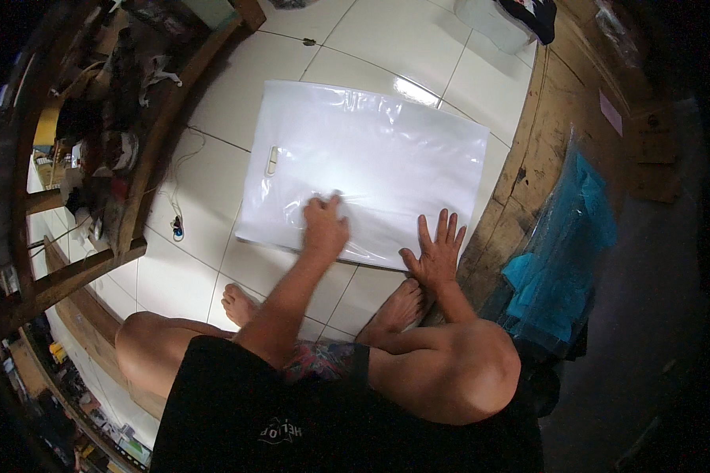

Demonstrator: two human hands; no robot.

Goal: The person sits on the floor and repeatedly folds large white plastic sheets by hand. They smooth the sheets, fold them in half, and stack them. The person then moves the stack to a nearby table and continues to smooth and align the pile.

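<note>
A large flat white plastic bag (371, 165) lies on the floor in front of me, glossy and lightly creased. Near its left edge is an oval handle cut-out (272, 161). My left hand (326, 230) is over the bag's lower middle, its fingers curled in and slightly blurred; whatever is in them, if anything, is hidden. Spread flat, my right hand (436, 251) presses on the bag's lower right corner and holds nothing.
Pale floor tiles (213, 94) surround the bag. To the left stands a wooden shelf frame (154, 150) crowded with items, a thin cord (175, 197) lying beside it. On the right are a wooden bench (521, 177) and blue material in clear plastic (564, 252). My bare feet (398, 306) are below the bag.
</note>
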